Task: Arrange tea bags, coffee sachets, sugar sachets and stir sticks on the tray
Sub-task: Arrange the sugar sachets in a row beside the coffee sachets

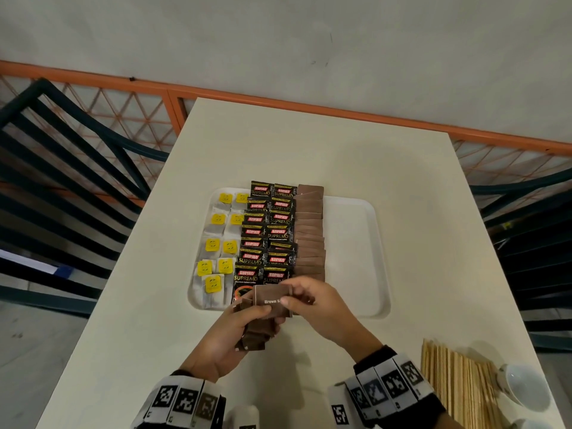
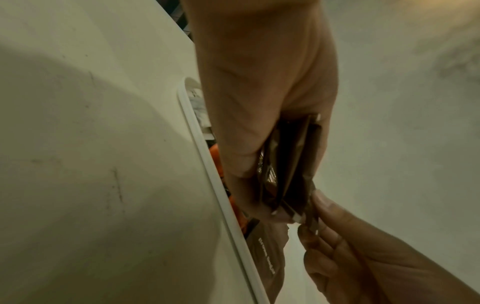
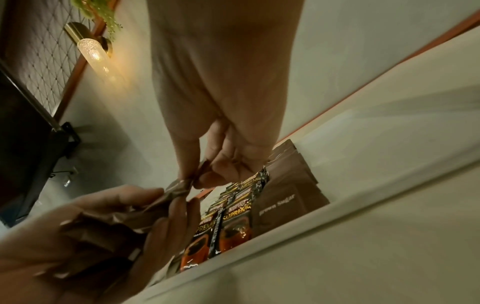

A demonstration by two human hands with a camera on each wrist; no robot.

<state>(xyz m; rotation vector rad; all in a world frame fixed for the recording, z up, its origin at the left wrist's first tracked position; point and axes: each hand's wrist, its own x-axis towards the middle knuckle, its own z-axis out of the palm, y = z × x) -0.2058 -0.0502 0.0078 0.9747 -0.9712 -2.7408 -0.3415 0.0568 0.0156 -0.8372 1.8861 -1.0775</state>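
A white tray (image 1: pixel 356 243) holds yellow-tagged tea bags (image 1: pixel 218 246) on its left, black coffee sachets (image 1: pixel 267 233) in two columns in the middle, and a column of brown sugar sachets (image 1: pixel 309 230) beside them. My left hand (image 1: pixel 241 323) grips a stack of brown sugar sachets (image 1: pixel 258 332) over the tray's near edge. My right hand (image 1: pixel 312 301) pinches the top brown sugar sachet (image 1: pixel 272 300) of that stack. The stack (image 2: pixel 285 164) shows between the left fingers, and the pinched sachet (image 3: pixel 182 185) at my right fingertips. Wooden stir sticks (image 1: pixel 455 382) lie at the table's near right.
A white cup (image 1: pixel 523 388) stands beside the stir sticks at the near right corner. The tray's right third (image 1: pixel 349 267) is bare. Dark slatted chairs (image 1: pixel 62 181) flank the white table (image 1: pixel 309 144), with an orange mesh fence behind.
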